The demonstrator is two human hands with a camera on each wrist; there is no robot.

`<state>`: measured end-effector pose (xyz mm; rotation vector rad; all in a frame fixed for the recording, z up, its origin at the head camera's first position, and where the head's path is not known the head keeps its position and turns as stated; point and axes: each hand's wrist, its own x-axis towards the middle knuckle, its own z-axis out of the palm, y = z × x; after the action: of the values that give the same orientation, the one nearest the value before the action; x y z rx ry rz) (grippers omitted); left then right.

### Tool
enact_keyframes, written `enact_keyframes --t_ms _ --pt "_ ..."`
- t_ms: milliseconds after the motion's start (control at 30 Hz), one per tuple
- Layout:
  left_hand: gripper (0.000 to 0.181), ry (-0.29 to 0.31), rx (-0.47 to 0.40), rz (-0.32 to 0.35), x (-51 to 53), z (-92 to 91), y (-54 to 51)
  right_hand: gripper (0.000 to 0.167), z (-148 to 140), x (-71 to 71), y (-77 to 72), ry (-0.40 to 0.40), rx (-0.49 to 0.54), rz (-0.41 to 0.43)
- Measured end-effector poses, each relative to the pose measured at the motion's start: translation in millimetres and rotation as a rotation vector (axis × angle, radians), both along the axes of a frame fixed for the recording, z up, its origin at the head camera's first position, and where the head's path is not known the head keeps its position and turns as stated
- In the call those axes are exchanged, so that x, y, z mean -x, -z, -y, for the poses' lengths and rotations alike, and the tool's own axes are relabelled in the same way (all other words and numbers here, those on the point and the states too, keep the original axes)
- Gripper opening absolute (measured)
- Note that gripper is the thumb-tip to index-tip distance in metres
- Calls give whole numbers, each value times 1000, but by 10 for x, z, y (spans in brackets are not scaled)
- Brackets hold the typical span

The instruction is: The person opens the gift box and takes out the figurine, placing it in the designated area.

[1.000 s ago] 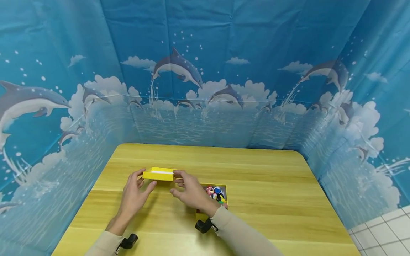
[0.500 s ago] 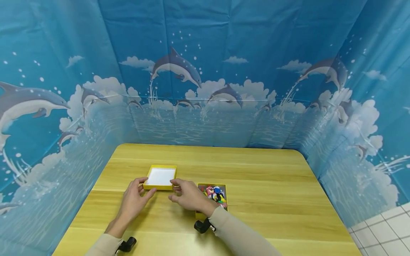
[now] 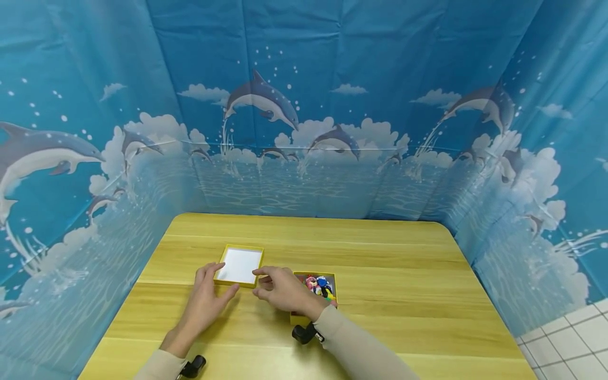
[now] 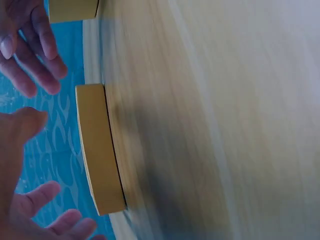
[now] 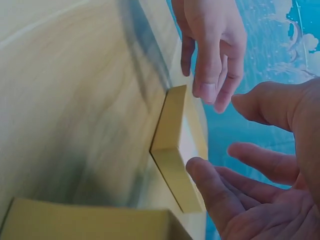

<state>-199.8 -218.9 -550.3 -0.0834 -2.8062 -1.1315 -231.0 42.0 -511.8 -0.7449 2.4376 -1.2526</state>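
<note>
A shallow yellow square lid [image 3: 240,265] with a white inside lies hollow side up on the table. My left hand [image 3: 206,295] is at its left front corner, thumb and fingers spread apart; the left wrist view shows a gap between that hand and the lid [image 4: 100,155]. At the lid's right side is my right hand [image 3: 285,291], fingers loosely bent. One of its fingertips [image 5: 197,167] is close to the lid's edge in the right wrist view; whether it touches, I cannot tell. Partly hidden behind the right forearm stands a yellow box [image 3: 298,320] holding several small colourful figures [image 3: 323,285].
The wood-grain table [image 3: 404,295] extends to the right and behind the lid. A blue dolphin-printed curtain [image 3: 304,184] hangs along its back and sides. White floor tiles [image 3: 565,343] show at the lower right.
The lid has come down from a raised, tilted position between both hands to lie flat on the table. Both hands have loosened from it and remain beside it.
</note>
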Motion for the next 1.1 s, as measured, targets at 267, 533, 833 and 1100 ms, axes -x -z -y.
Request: enact_keyframes --t_ms 267,533,833,1100 --pt "78 88 12 -156 -31 -229 11 52 -145 -38 -121 3 -76 -90" --pt "84 204 35 -130 -100 -457 67 48 -319 -74 -134 -11 -110 -147" --pt "94 315 -19 -23 -155 -669 35 40 -482 -124 -180 -34 -83 -210" --pt "108 407 -77 55 -172 -811 11 34 -654 -141 -153 -63 -64 -249"
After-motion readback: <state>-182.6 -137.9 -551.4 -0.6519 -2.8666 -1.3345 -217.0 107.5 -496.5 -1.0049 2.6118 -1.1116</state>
